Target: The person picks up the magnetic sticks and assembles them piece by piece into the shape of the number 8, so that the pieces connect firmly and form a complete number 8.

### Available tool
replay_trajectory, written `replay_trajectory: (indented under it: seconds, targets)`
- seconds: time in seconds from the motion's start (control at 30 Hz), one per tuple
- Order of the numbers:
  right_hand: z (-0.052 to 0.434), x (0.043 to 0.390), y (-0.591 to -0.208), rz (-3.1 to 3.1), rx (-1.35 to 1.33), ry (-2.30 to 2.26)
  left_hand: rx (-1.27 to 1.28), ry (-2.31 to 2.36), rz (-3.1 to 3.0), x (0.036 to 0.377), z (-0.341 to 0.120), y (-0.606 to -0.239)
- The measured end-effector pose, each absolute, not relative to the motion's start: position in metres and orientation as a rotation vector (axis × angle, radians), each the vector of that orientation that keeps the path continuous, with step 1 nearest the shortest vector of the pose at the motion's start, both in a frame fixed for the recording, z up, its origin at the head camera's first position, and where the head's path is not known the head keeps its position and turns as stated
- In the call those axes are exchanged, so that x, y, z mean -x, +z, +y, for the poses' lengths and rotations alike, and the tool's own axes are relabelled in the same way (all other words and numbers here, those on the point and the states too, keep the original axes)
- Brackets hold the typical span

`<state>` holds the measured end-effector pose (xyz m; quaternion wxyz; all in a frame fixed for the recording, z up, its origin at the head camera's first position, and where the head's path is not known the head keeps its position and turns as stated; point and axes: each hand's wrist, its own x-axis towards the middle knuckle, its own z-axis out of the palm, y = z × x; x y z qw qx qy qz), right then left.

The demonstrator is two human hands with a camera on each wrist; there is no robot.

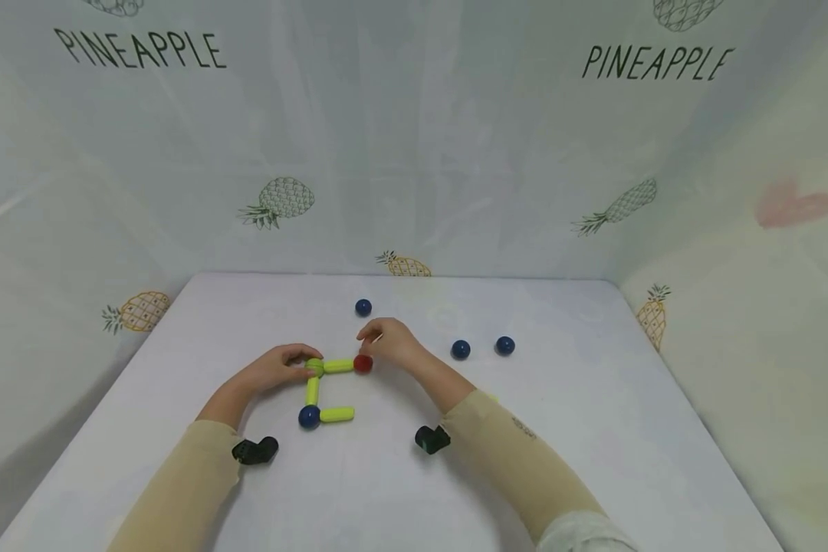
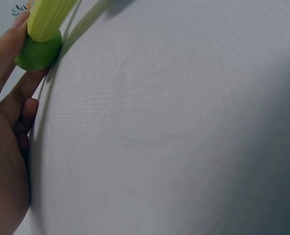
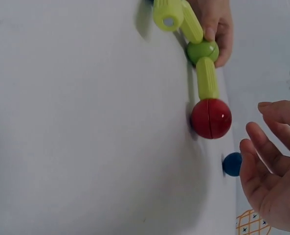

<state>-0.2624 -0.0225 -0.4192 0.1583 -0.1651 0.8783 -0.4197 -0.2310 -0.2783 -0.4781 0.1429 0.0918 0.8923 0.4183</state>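
On the white table (image 1: 593, 429) lies a small frame of parts: a green ball (image 1: 315, 366) joined by a yellow rod (image 1: 339, 366) to a red ball (image 1: 363, 363), and by a second rod (image 1: 312, 391) down to a blue ball (image 1: 308, 416) with a third rod (image 1: 336, 415). My left hand (image 1: 302, 360) grips the green ball (image 2: 37, 53) at its corner, fingers (image 2: 10, 54) curled against it. My right hand (image 1: 371, 337) hovers just behind the red ball (image 3: 211, 118), its fingers (image 3: 259, 156) relaxed and apart from it.
Three loose blue balls lie on the table: one (image 1: 363, 307) behind the hands, also seen in the right wrist view (image 3: 232, 164), and two (image 1: 461, 349) (image 1: 504, 346) to the right. Pineapple-print cloth walls enclose the table on three sides.
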Motion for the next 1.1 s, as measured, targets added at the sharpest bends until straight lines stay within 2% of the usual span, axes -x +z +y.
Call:
replay_trajectory:
  seconds: [0.47, 1.1]
  targets:
    - [-0.02, 0.294, -0.437, 2.57, 0.39, -1.35, -0.245, 1.222, 2.573, 0.229, -0.276, -0.478]
    - [-0.035, 0.326, -0.448, 2.691, 0.376, -1.333, -0.274, 1.266, 2.56, 0.23, -0.281, -0.482]
